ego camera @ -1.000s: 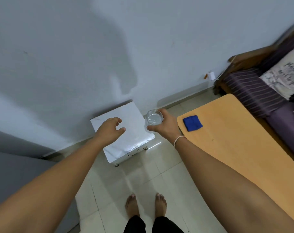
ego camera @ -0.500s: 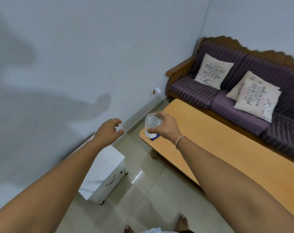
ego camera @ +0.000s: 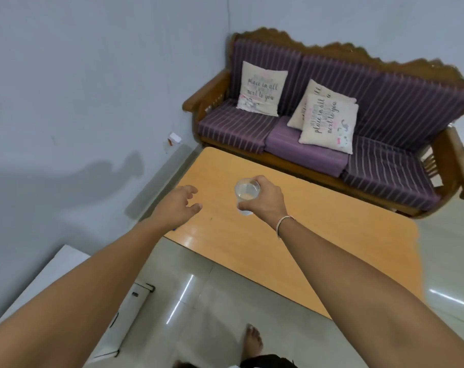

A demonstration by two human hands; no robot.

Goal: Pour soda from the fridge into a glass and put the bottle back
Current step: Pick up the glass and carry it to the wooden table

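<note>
- A small white fridge sits low at the left edge, against the grey wall, its flat top partly hidden behind the left forearm.
- A white wall socket is fixed low on the wall, near the far left corner of the table.
- The left hand hovers over the near left corner of the wooden table, palm down, fingers loosely curled and a little spread, with nothing in it.
- A sliver of something blue peeks out just under the left wrist at the table's edge; too little shows to name it.
- The right hand grips a clear glass from its right side, fingers and thumb wrapped round it, above the tabletop. The glass is upright and contains clear liquid. Whether its base touches the table cannot be told.
- A thin bracelet circles the right wrist.
- Beyond the table stands a wooden sofa with purple striped cushions and three cream lettered pillows.
- A bare foot rests on the tiled floor.
</note>
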